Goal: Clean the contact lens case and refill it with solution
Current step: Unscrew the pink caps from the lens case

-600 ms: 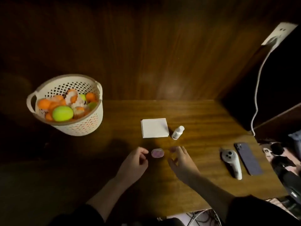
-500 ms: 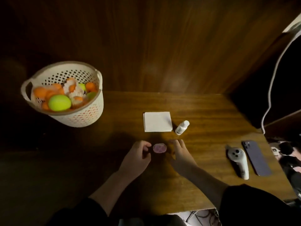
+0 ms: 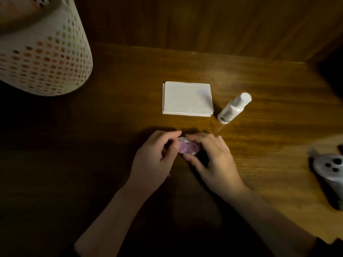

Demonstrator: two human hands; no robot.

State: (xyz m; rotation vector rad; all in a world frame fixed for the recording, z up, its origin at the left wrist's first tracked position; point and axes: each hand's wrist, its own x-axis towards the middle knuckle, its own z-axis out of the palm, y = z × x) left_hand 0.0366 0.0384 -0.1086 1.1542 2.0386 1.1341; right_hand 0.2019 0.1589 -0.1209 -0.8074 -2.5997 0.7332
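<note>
Both hands closed in | fingers (image 3: 173, 135) curled, pinching lens case (image 3: 188, 148)

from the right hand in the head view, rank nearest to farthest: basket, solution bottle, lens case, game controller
1. lens case, pinched at the right hand's fingertips
2. solution bottle, just beyond the hand
3. game controller, far right edge
4. basket, far upper left

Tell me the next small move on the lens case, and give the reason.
Probably open the lens case: the left hand and right hand pinch its ends on the table, apparently closed. The folded tissue and solution bottle lie untouched beyond it.
</note>
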